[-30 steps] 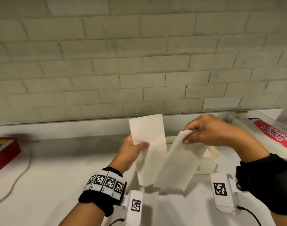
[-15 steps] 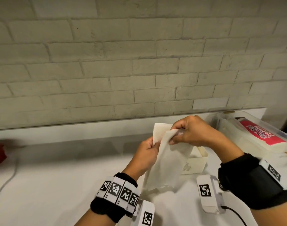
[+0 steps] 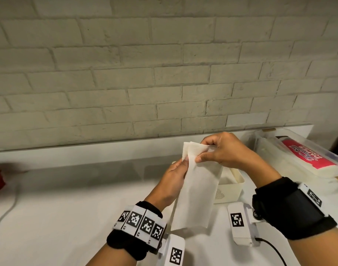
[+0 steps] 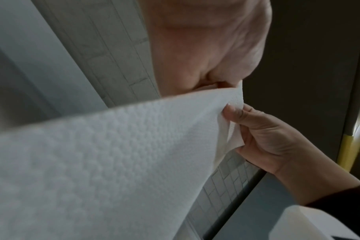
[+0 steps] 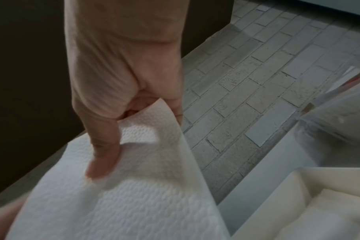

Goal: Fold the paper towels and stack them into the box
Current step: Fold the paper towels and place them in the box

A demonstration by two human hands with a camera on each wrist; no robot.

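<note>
Table [image 3: 54, 217]: white surface across lower frame of head view, below brick wall [image 3: 164, 73].
Clear tub [image 3: 317, 169]: right edge of head view; holds white stock and a red-and-white printed pack.
Paper towel [image 3: 195, 192]: centre of head view, held in air above table, hanging long and narrow; 2 top corners nearly matched at upper centre, not quite flush. Embossed texture plain in left wrist view.
Box [image 3: 233, 191]: cream, open-topped, on table right of centre, partly behind towel; pale contents inside, count not readable.
Right hand [image 3: 227, 152]: upper centre-right; thumb and fingers curled, pinching top edge of towel.
Left hand [image 3: 173, 181]: centre, just left of towel; fingertips pinching upper left edge, close under right hand.
Step in hand: judged as lengthwise fold closing, corners being aligned.
Next move calls for: edges squared, crease pressed along fold, probably 1 further fold to fit, then flat placement in box.
</note>
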